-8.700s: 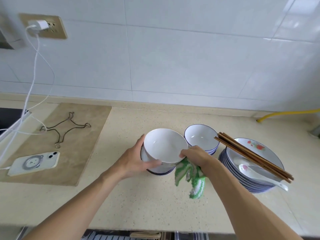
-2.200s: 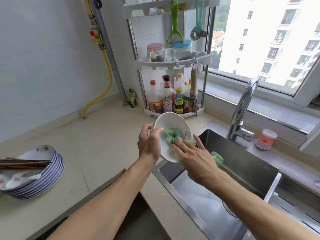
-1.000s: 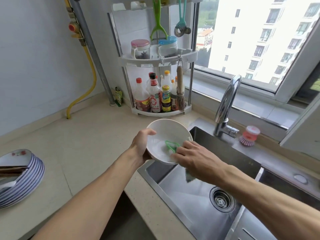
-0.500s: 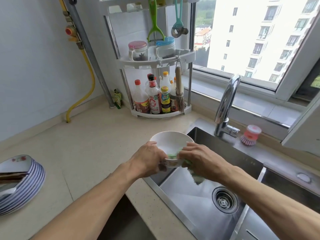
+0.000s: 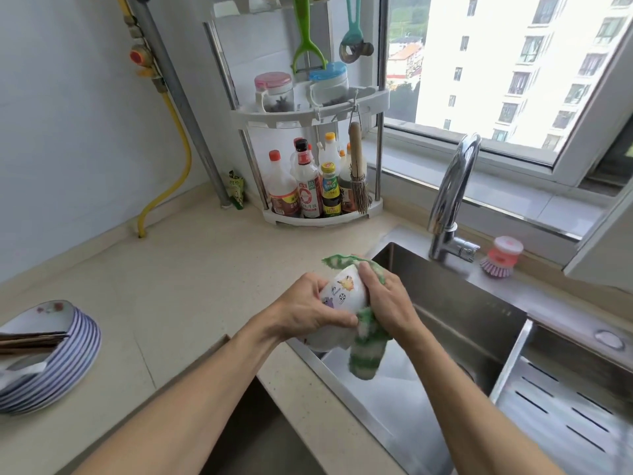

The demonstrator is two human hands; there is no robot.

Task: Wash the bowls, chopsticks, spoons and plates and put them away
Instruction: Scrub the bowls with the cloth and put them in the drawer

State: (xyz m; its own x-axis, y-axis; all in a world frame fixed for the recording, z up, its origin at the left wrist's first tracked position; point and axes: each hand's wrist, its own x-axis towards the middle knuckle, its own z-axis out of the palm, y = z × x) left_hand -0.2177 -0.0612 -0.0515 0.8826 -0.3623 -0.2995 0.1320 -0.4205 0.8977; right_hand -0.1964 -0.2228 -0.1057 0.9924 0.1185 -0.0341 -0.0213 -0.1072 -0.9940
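Note:
A white bowl (image 5: 344, 291) with small coloured pictures on its outside is held tipped, its outer wall facing me, over the left edge of the steel sink (image 5: 455, 323). My left hand (image 5: 308, 311) grips the bowl from the left. My right hand (image 5: 385, 301) presses a green and white cloth (image 5: 366, 351) against the bowl's right side; the cloth wraps over the top and hangs below. A stack of blue-rimmed plates (image 5: 68, 351) sits on the counter at far left, with brown chopsticks (image 5: 32, 340) and a white spoon (image 5: 20, 371) lying in it.
A chrome tap (image 5: 450, 193) rises behind the sink, with a pink dish brush (image 5: 501, 257) beside it. A white corner rack (image 5: 318, 214) holds sauce bottles and jars. A yellow hose (image 5: 171, 166) runs down the wall. The sink has a drain tray (image 5: 561, 416) at right.
The bowl has been turned over from mouth-up to outside-facing, and my right hand has moved the cloth from inside the bowl to its outer wall. The view shifted slightly.

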